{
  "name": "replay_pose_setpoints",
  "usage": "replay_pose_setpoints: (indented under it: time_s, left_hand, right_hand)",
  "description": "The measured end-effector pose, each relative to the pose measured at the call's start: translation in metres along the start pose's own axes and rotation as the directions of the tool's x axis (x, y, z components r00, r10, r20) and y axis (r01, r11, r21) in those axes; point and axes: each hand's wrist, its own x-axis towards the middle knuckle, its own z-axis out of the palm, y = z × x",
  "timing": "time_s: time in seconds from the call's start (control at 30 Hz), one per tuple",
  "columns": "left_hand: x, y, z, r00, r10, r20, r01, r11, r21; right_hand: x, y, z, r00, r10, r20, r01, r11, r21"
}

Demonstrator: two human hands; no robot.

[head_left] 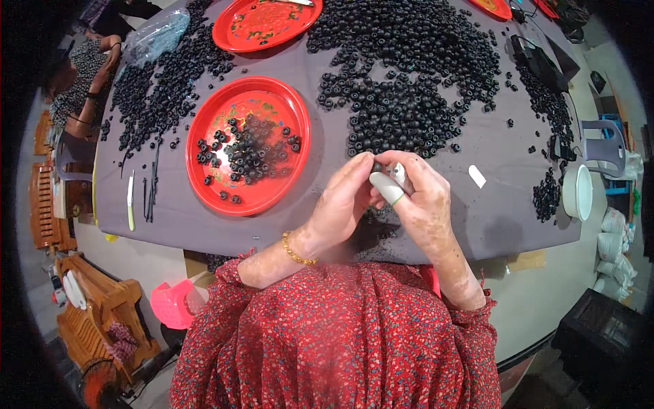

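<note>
In front of my body, both hands meet over the near table edge. My left hand [340, 203], with a yellow bead bracelet at the wrist, pinches a small round black part [378, 166] at its fingertips. Closed beside it, my right hand [426, 198] wears a pale finger cot [387, 187] on the thumb. A small silvery tool [400, 177] shows between its thumb and fingers; its kind is mostly hidden. Left of my hands, a red plate [300, 163] carries several black ring-shaped parts [255, 146]. Beneath my hands lie dark scraps [373, 235].
Big heaps of black parts [409, 102] cover the far table. A knife [131, 201] and black sticks [151, 187] lie left of the plate. A second red plate [231, 41] sits farther off. Rightward are a white bowl [578, 192] and a white tag [477, 176]. Another person's arm [88, 109] shows far left.
</note>
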Motion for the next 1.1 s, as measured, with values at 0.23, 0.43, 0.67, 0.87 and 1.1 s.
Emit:
replay_pose_setpoints:
  time_s: [0.23, 0.43, 0.67, 0.87, 1.1]
  left_hand:
    - [0.000, -0.003, -0.002, 0.999, -0.028, -0.041, 0.032, 0.993, 0.113]
    - [-0.001, -0.002, -0.002, 0.999, 0.043, -0.001, -0.043, 0.994, 0.096]
    - [-0.004, -0.002, -0.004, 0.996, 0.057, 0.070, -0.058, 0.998, 0.013]
    - [-0.007, -0.002, 0.000, 0.996, 0.064, -0.056, -0.060, 0.996, 0.065]
    - [-0.008, -0.003, -0.001, 0.996, 0.090, -0.008, -0.088, 0.990, 0.112]
  right_hand:
    - [0.000, -0.004, -0.004, 0.999, -0.033, -0.021, 0.031, 0.995, -0.100]
    - [0.001, -0.004, -0.010, 0.985, -0.160, -0.063, 0.142, 0.963, -0.227]
    - [-0.001, -0.002, -0.003, 0.958, -0.282, -0.053, 0.238, 0.883, -0.405]
    - [0.001, -0.005, 0.001, 0.895, -0.440, -0.068, 0.325, 0.751, -0.575]
    - [0.000, -0.001, 0.003, 0.897, -0.437, -0.067, 0.312, 0.731, -0.607]
